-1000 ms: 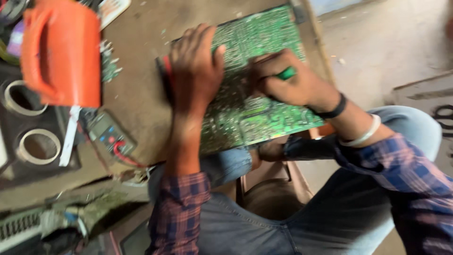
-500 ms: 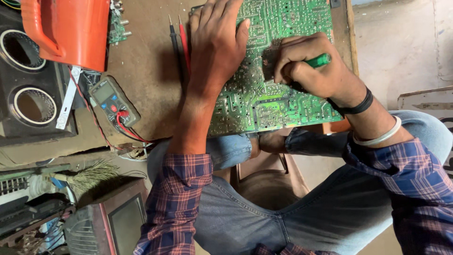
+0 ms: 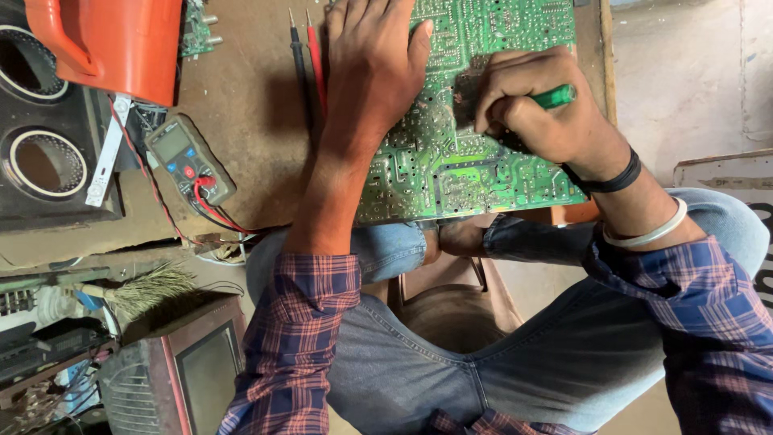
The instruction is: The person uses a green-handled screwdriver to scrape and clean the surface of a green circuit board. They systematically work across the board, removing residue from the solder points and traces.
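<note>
Brown workbench (image 3: 241, 105), left hand (image 3: 374, 68) flat on circuit board (image 3: 475, 173), right hand (image 3: 535, 109) fingers clamped on green tool (image 3: 555, 97), multimeter (image 3: 189, 159) nearby

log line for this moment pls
left hand flat on green circuit board | right hand grips green-handled tool on board | multimeter left

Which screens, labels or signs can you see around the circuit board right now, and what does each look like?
Multimeter: left of the left hand, on the brown bench; grey-green body, small pale blank-looking screen, red and black leads.
Old television: bottom left, below the bench; dark rounded screen, reddish frame.
Sign board: far right edge, beyond the right hand; pale panel, dark lettering, partly cut off.
</note>
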